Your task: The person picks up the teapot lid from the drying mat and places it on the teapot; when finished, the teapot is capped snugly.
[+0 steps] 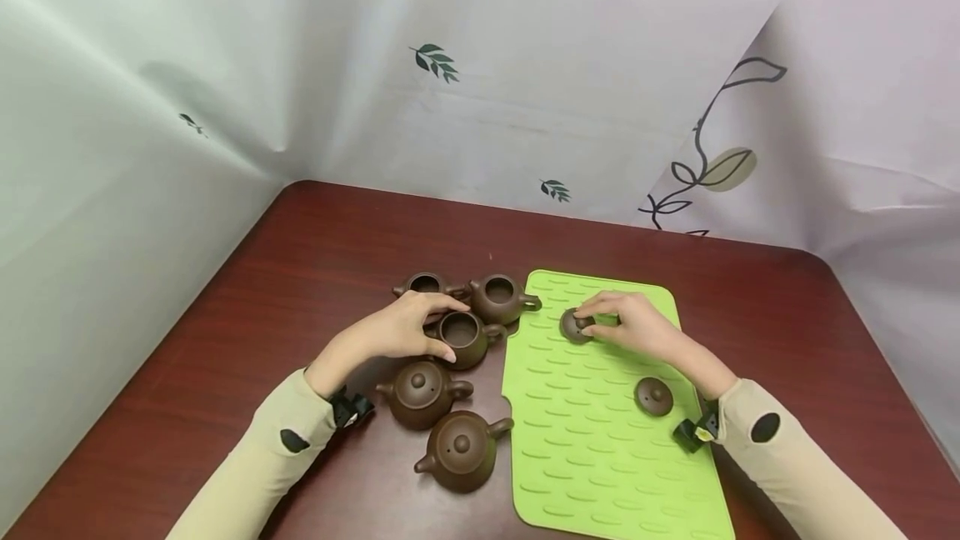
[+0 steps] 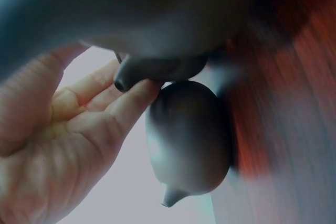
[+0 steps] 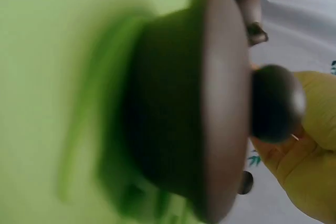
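Observation:
My left hand [image 1: 408, 327] holds a lidless brown teapot [image 1: 474, 350], thumb near its front rim and fingers round the back. In the left wrist view, a fingertip meets a spout [image 2: 139, 72], with a nearer teapot body hiding part of the hand. On the green mat, my right hand [image 1: 628, 322] pinches a brown teapot lid [image 1: 572, 327] between thumb and fingers at its knob. Another round-knobbed lid [image 1: 653, 397] lies on the mat closer to me; it fills much of the right wrist view, blurred.
Two more lidless teapots, one at the back left [image 1: 424, 282] and one by the mat edge [image 1: 498, 300], stand behind. Two lidded teapots, one nearer [image 1: 462, 450] and one beside my left wrist [image 1: 418, 394], stand in front. The green mat [image 1: 570, 473] lies on a reddish-brown table [image 1: 360, 232].

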`<action>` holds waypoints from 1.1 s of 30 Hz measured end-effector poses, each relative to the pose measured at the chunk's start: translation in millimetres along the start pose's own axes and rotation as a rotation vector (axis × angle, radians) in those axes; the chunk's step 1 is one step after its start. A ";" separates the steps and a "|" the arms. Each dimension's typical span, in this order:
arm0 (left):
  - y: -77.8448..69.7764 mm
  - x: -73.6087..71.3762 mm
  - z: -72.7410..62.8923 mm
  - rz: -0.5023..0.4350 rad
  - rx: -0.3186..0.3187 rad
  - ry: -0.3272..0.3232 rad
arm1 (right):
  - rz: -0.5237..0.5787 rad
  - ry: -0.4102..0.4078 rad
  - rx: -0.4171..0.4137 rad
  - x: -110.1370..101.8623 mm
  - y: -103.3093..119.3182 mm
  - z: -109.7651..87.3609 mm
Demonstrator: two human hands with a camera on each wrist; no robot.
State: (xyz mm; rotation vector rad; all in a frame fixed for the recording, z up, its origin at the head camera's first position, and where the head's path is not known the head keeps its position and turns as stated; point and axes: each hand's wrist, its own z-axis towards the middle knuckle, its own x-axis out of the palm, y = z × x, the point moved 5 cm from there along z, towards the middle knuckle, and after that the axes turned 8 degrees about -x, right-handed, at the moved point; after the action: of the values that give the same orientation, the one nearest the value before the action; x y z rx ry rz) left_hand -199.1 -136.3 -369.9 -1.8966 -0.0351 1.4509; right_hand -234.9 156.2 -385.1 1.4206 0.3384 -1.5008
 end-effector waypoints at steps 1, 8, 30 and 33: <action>-0.5 -0.6 -0.1 0.000 0.001 -0.002 | -0.002 -0.013 -0.008 0.5 0.0 0.7; -3.8 -3.6 0.2 -0.011 -0.005 0.000 | 0.014 -0.013 -0.006 -1.9 0.7 6.7; -2.5 3.6 -1.2 -0.025 -0.010 0.060 | 0.026 -0.047 -0.085 -14.7 19.5 17.2; -2.2 3.5 -0.8 -0.025 -0.015 0.067 | 0.028 -0.057 -0.090 -17.0 22.8 21.1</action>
State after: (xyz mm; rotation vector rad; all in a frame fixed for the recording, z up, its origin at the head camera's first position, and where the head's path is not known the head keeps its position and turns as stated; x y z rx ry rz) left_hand -196.2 -133.6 -371.4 -1.9487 -0.0384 1.3731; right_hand -232.7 137.4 -355.1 1.3045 0.3453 -1.4822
